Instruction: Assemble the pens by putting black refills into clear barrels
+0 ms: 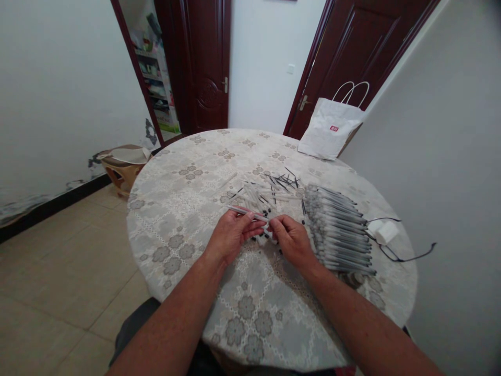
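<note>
A person's left hand (235, 230) and right hand (291, 237) share a closed grip on a slender, pale grey pen-like tube (260, 216) above the middle of a round, cloth-covered counter (156, 206). Stacked grey pen-like sticks (344, 230) lie toward the right edge; a white, loop-handled shopping bag (329, 130), contents hidden, stands at the far-right edge.

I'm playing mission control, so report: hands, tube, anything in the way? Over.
Left hand, right hand: both on slim pale tube. Loose black rods beyond. Nothing visibly blocking.
</note>
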`<action>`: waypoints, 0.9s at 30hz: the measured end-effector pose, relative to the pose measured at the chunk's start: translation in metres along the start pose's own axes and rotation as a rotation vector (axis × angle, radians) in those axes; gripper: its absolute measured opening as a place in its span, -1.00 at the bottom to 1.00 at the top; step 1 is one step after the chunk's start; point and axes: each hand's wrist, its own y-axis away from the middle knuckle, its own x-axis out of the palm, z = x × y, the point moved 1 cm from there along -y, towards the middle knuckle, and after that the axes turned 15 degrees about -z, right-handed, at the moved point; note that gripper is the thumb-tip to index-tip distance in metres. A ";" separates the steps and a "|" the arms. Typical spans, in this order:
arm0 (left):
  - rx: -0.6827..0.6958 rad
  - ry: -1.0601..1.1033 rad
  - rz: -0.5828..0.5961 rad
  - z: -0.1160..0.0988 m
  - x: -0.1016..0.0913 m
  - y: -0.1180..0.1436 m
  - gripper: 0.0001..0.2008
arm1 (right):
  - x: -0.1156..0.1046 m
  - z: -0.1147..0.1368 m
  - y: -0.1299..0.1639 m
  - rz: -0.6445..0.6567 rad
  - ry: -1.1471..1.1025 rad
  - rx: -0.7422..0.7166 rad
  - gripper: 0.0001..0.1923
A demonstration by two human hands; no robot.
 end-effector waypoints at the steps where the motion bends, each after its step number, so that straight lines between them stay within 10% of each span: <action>1: 0.001 -0.007 0.000 0.000 0.001 0.001 -0.77 | -0.001 0.000 0.000 0.019 0.012 -0.003 -0.59; 27: 0.026 -0.016 -0.010 0.002 -0.001 0.001 -0.75 | -0.002 -0.004 0.005 0.001 0.066 -0.132 -0.78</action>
